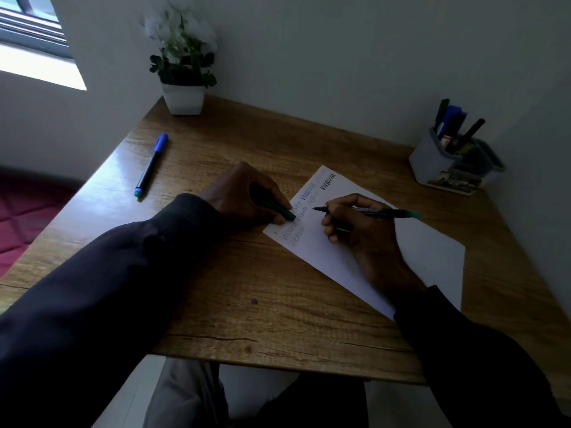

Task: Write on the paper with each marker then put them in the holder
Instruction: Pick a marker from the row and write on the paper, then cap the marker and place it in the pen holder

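A white sheet of paper (429, 251) lies on the wooden table, with several written words near its left edge. My right hand (361, 230) grips an uncapped green-ended marker (392, 213), its tip pointing left just above the paper. At the paper's left edge my left hand (244, 196) curls round a green cap (284, 211). A blue-capped marker (151, 165) lies on the table at the far left. The grey holder (432, 163) stands at the back right with several markers in it.
A white pot with a green plant (183, 97) stands at the table's back left corner. The wooden table (262, 288) meets the walls behind and to the right. A window is at the top left, and a red floor covering lies below it.
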Available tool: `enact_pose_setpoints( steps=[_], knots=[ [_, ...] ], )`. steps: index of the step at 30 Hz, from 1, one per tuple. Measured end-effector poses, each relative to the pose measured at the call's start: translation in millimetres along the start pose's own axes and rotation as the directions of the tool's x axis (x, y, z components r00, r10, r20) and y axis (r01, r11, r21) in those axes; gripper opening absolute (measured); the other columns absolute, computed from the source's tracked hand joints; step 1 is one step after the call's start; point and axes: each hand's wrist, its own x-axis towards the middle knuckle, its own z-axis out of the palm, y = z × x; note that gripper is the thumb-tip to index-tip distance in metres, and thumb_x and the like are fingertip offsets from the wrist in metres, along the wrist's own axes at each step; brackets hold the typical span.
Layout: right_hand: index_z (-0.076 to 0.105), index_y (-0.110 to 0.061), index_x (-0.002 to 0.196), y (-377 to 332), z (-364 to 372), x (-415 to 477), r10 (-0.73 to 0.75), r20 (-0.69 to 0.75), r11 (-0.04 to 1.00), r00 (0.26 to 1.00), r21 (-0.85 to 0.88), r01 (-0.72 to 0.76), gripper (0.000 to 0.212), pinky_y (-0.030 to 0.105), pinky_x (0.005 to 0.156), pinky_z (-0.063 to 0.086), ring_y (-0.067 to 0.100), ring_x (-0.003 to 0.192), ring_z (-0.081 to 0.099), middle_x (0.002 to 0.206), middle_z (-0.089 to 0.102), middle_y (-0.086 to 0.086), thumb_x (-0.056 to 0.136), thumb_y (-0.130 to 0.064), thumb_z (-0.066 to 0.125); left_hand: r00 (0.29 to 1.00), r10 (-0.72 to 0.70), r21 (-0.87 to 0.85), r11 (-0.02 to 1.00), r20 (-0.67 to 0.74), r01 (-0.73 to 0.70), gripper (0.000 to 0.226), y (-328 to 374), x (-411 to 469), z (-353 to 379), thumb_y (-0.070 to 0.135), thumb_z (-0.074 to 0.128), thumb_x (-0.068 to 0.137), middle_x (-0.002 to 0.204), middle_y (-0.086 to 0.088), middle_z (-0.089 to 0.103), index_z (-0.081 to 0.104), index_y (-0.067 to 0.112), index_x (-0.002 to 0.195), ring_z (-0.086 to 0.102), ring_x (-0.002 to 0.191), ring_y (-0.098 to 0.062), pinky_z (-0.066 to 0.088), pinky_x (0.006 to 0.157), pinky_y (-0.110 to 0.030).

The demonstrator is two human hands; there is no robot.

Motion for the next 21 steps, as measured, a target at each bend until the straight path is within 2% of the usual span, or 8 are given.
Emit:
enact_pose_setpoints(
  steps=[3, 5, 7, 9, 13, 15, 18, 21],
  knots=[
    [0.071, -0.002, 0.102, -5.7, -1.4, 1.9, 0.076, 0.050, 0.983, 0.996, 0.164, -0.083, 0.014, 0.024, 0.063, 0.056, 0.019, 0.075, 0.067, 0.085, 0.071, 0.014, 0.089, -0.003, 0.064, 1.000, -0.006, -0.001, 1.000, -0.007, 0.006, 0.019, 2.1, -1.5, -0.1, 0.016, 0.075, 0.079, 0.100, 0.016, 0.068, 0.073, 0.020, 0.097, 0.062, 0.094, 0.010, 0.050, 0.069, -0.006],
    [0.071, 0.000, 0.106, -13.4, -5.0, 1.8, 0.122, 0.082, 0.945, 0.989, 0.294, -0.141, 0.024, 0.024, 0.069, 0.058, 0.020, 0.080, 0.068, 0.092, 0.072, 0.015, 0.087, -0.013, 0.064, 1.000, -0.014, -0.009, 1.000, -0.025, 0.014, 0.017, 5.5, -4.2, 0.0, 0.015, 0.074, 0.080, 0.098, 0.016, 0.068, 0.073, 0.020, 0.097, 0.063, 0.091, 0.010, 0.050, 0.068, -0.006],
    [0.071, 0.000, 0.108, -23.7, -9.5, -0.9, 0.131, 0.101, 0.928, 0.986, 0.337, -0.158, 0.030, 0.026, 0.070, 0.059, 0.021, 0.081, 0.069, 0.095, 0.071, 0.016, 0.091, -0.020, 0.057, 0.999, -0.016, -0.038, 0.999, -0.048, 0.014, 0.015, 8.8, -6.2, -1.1, 0.015, 0.071, 0.083, 0.097, 0.017, 0.068, 0.072, 0.021, 0.096, 0.062, 0.091, 0.011, 0.049, 0.068, -0.005],
    [0.071, -0.001, 0.105, -30.9, -15.5, -4.3, 0.089, 0.056, 0.946, 0.994, 0.308, -0.102, 0.029, 0.029, 0.064, 0.056, 0.021, 0.075, 0.066, 0.086, 0.069, 0.014, 0.096, -0.020, 0.051, 0.996, -0.032, -0.076, 0.997, -0.078, 0.026, 0.013, 11.2, -8.6, -3.3, 0.018, 0.068, 0.086, 0.097, 0.018, 0.068, 0.072, 0.024, 0.096, 0.062, 0.092, 0.012, 0.049, 0.068, -0.005],
    [0.068, -0.014, 0.080, -38.9, -27.8, -17.5, -0.132, -0.045, 0.978, 0.990, 0.155, 0.137, 0.019, 0.031, 0.054, 0.048, 0.024, 0.063, 0.060, 0.072, 0.064, 0.012, 0.095, -0.009, 0.057, 0.980, -0.036, -0.123, 0.992, -0.195, 0.012, 0.014, 14.5, -16.8, -4.4, 0.021, 0.067, 0.086, 0.094, 0.012, 0.072, 0.073, 0.022, 0.099, 0.065, 0.089, 0.004, 0.049, 0.068, -0.005],
    [0.069, -0.010, 0.085, -39.3, -32.8, -25.6, -0.190, -0.002, 0.975, 0.982, 0.119, 0.188, 0.008, 0.030, 0.058, 0.051, 0.026, 0.068, 0.063, 0.080, 0.069, 0.016, 0.090, -0.010, 0.062, 0.974, -0.015, -0.148, 0.989, -0.227, -0.019, 0.013, 18.9, -22.4, -0.5, 0.018, 0.066, 0.086, 0.092, 0.011, 0.073, 0.073, 0.021, 0.097, 0.067, 0.086, -0.002, 0.052, 0.069, -0.010],
    [0.071, 0.000, 0.101, -33.9, -37.1, -33.7, -0.219, 0.057, 0.965, 0.974, 0.164, 0.207, 0.019, 0.033, 0.070, 0.058, 0.034, 0.082, 0.069, 0.097, 0.072, 0.026, 0.089, -0.011, 0.060, 0.972, 0.057, -0.123, 0.989, -0.226, -0.086, 0.017, 28.8, -26.0, 9.5, 0.011, 0.066, 0.086, 0.095, 0.013, 0.072, 0.073, 0.020, 0.099, 0.068, 0.089, -0.004, 0.054, 0.073, -0.016],
    [0.065, 0.007, 0.108, -34.2, -37.7, -40.3, -0.260, 0.048, 0.960, 0.965, 0.121, 0.252, 0.023, 0.039, 0.074, 0.061, 0.042, 0.086, 0.072, 0.097, 0.073, 0.029, 0.092, -0.008, 0.059, 0.970, 0.083, -0.174, 0.977, -0.229, -0.124, 0.020, 43.0, -25.6, 21.4, 0.005, 0.065, 0.086, 0.097, 0.010, 0.073, 0.073, 0.016, 0.101, 0.069, 0.089, -0.008, 0.054, 0.073, -0.016]
  ],
)
